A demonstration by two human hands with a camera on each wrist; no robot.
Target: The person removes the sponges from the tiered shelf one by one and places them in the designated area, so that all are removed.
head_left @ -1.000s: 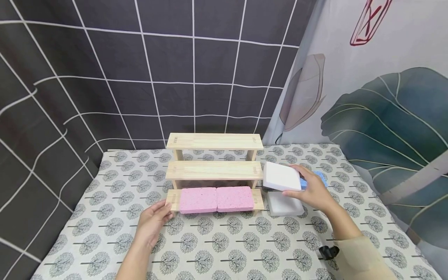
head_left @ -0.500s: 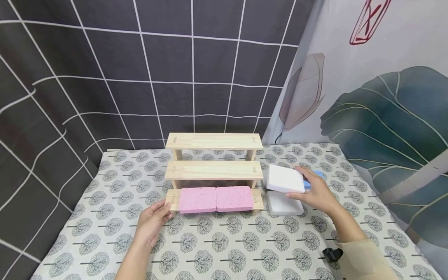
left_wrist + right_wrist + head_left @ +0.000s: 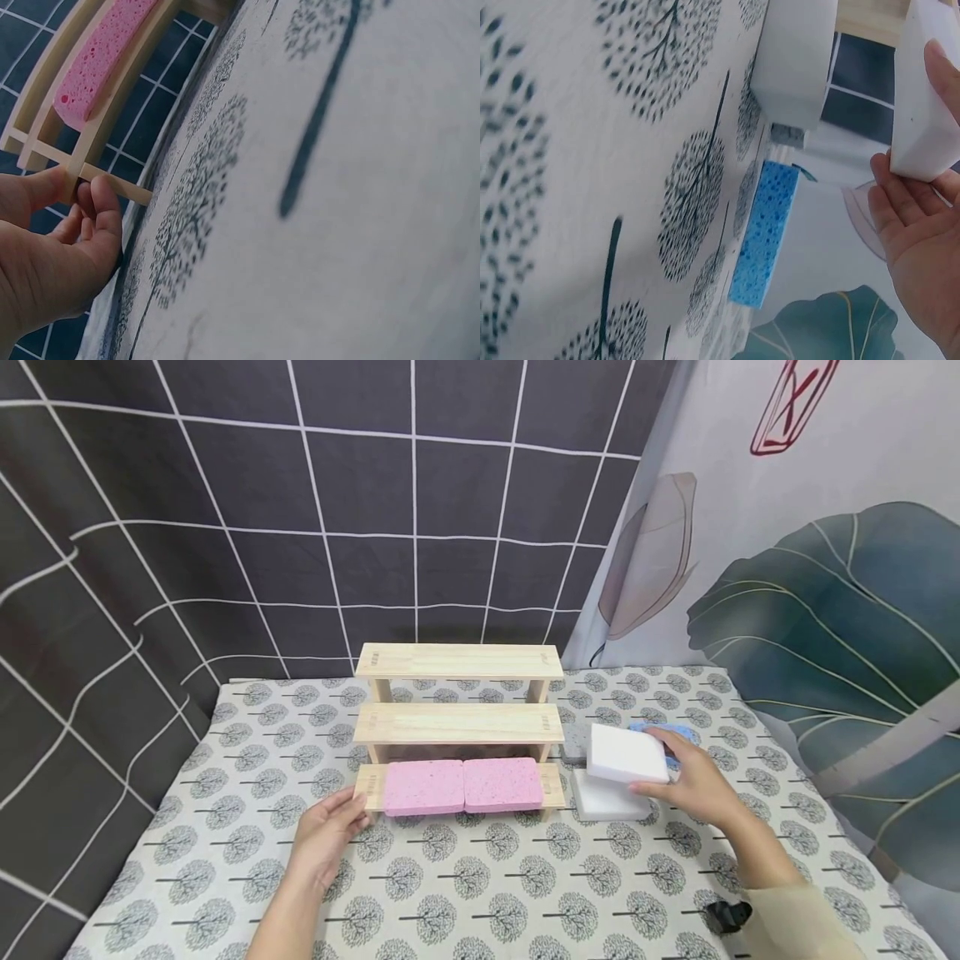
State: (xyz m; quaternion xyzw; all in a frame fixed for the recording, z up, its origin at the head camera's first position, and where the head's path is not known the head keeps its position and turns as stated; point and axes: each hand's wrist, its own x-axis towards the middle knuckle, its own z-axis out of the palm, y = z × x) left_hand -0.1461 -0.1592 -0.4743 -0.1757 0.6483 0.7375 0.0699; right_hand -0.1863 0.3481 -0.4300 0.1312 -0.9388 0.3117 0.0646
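Note:
My left hand (image 3: 326, 835) pinches the left end of the lowest step of a three-tier wooden shelf (image 3: 457, 724), thumb on top and fingers curled under, as the left wrist view shows. Two pink sponges (image 3: 424, 787) lie side by side on that step. My right hand (image 3: 693, 777) grips a smooth white sponge (image 3: 627, 752) by its right end, thumb on one side and fingers on the other. In the right wrist view this sponge (image 3: 922, 97) is raised off the table. Below it a second white sponge (image 3: 609, 799) lies flat on the cloth.
A blue sponge (image 3: 763, 232) lies on the cloth behind the right hand. A grey block (image 3: 576, 742) sits between the shelf and the held sponge, partly hidden. The patterned tablecloth (image 3: 465, 893) runs back to a dark grid-patterned curtain (image 3: 360, 485).
My right hand has moved right and slightly down with the white sponge, away from the shelf, uncovering the grey block. The left hand stays on the step.

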